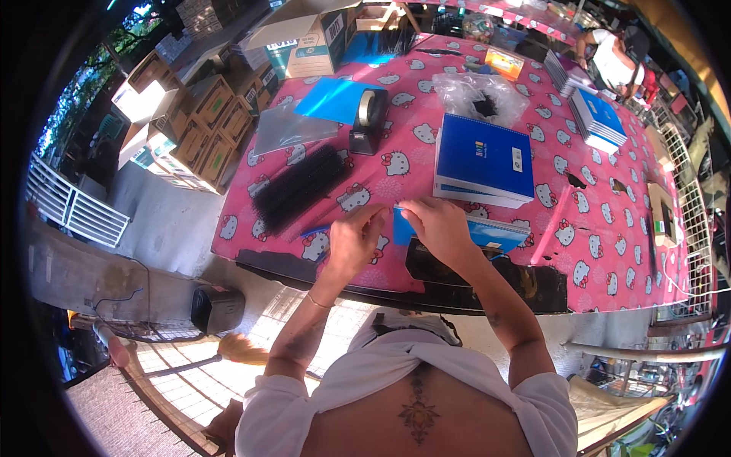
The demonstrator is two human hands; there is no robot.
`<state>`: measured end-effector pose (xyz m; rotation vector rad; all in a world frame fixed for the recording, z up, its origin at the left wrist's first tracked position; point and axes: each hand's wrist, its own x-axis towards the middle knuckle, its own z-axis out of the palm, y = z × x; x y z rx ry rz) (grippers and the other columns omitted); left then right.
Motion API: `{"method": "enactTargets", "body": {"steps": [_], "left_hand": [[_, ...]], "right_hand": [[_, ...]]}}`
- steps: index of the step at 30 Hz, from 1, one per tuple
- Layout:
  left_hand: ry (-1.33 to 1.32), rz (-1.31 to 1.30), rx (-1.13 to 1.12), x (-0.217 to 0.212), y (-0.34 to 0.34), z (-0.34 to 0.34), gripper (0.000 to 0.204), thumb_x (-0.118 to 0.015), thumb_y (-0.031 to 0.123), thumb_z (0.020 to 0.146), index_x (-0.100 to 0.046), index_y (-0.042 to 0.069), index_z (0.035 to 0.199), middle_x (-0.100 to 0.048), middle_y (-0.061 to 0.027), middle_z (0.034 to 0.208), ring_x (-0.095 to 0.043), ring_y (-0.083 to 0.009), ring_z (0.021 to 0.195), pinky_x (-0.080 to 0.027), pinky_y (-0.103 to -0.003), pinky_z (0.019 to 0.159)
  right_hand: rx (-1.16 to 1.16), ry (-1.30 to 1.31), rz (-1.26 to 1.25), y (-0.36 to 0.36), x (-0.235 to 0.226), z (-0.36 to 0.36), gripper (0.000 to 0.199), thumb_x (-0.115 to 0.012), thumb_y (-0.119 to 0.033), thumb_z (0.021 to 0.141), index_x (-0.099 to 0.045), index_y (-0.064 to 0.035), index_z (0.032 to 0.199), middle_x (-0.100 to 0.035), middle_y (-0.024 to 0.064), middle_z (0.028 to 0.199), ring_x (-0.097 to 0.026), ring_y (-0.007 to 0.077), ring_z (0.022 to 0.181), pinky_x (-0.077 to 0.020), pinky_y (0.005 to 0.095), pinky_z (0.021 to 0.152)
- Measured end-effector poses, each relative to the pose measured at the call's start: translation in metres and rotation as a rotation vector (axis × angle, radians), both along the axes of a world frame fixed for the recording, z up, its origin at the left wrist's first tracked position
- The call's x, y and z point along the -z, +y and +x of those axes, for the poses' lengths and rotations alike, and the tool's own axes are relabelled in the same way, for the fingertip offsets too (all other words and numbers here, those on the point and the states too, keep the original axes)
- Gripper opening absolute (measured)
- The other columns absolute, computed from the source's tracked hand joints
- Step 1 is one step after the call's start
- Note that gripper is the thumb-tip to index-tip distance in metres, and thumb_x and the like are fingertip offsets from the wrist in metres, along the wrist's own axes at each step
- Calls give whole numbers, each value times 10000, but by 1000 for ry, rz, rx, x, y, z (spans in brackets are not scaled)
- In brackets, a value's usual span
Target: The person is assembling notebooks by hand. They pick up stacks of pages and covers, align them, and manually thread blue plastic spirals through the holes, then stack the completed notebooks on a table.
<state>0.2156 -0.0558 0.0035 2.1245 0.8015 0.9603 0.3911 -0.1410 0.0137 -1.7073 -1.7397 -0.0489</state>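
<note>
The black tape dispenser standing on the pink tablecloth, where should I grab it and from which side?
Grip the black tape dispenser around its narrow black base, below the tape roll, probably from above with fingers on its two long flat sides. It stands upright and free on the pink tablecloth, with the bundle of black binding combs lying clear of it.

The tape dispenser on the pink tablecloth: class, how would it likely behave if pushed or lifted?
The tape dispenser has a chunky dark base, so it is probably heavy for its size and should slide rather than tip. Its roll sits upright on top, so lifting by the roll might pull it loose. The patterned tablecloth looks smooth, so a push may drag it easily.
</note>
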Motion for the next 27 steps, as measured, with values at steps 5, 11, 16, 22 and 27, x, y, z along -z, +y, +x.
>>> {"method": "enactTargets", "body": {"steps": [5, 11, 16, 22, 27], "left_hand": [[46, 133, 95, -19, 18, 0, 189, -702, 80, 857, -702, 60, 1046, -687, -129, 848, -680, -297, 705, -525, -389, 591], [135, 298, 417, -21, 47, 9, 152, -714, 94, 843, -674, 64, 986, -679, -116, 872, -675, -339, 780, -531, -426, 642], [94, 171, 490, -24, 43, 17, 216, -740, 135, 856, -652, 34, 1025, -655, -136, 896, -659, -322, 747, -509, -392, 642], [141, 241, 496, -20, 51, 18, 244, -753, 142, 839, -647, 43, 1035, -646, -110, 900, -659, -312, 742, -504, -401, 626], [158, 332, 484, -14, 53, 13, 224, -745, 157, 845, -657, 61, 1027, -642, -100, 897, -665, -315, 747, -519, -420, 617]], "right_hand": [[-31, 30, -44, -5, -7, 1, 197, -686, -156, 876, -681, -105, 1066, -686, 99, 876, -669, 316, 763, -531, 403, 657], [-67, 199, -59, -5, -15, 7, 204, -716, -93, 833, -675, -53, 1029, -669, 146, 919, -658, 352, 847, -525, 419, 720], [-98, 172, -78, -3, -10, 15, 179, -721, -107, 816, -649, -35, 963, -640, 141, 864, -642, 368, 839, -498, 465, 706], [-141, 189, -119, -1, -8, 20, 207, -720, -133, 825, -672, -65, 1015, -653, 139, 888, -651, 363, 840, -508, 458, 712], [-32, -4, -141, -30, -21, 22, 222, -670, -182, 877, -700, -165, 1096, -694, 103, 914, -681, 320, 823, -537, 435, 696]]}}
